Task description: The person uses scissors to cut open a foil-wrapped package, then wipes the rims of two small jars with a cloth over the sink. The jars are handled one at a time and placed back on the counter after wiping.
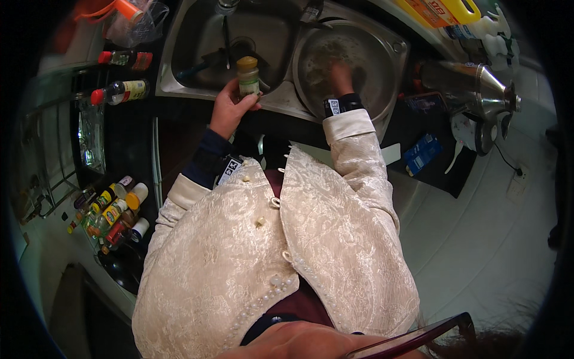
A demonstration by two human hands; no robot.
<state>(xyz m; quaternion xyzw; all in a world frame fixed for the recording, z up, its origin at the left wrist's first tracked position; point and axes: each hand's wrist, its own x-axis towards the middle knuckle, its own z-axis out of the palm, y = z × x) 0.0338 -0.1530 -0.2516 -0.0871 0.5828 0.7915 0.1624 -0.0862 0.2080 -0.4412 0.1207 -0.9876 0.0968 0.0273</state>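
Note:
My left hand is closed round a small spice jar with a yellow-brown cap and a pale label. It holds the jar upright over the near edge of the left sink bowl. On the right, a round metal basin sits over the other sink bowl, with murky water in it. My right hand reaches down into that water. Its fingers are under the surface and blurred, so their pose does not show. A dark long-handled utensil lies in the left bowl.
Two red-capped bottles lie left of the sink, near a plastic bag. Several seasoning bottles cluster farther left. On the right counter are a steel kettle, a blue packet and a yellow jug behind.

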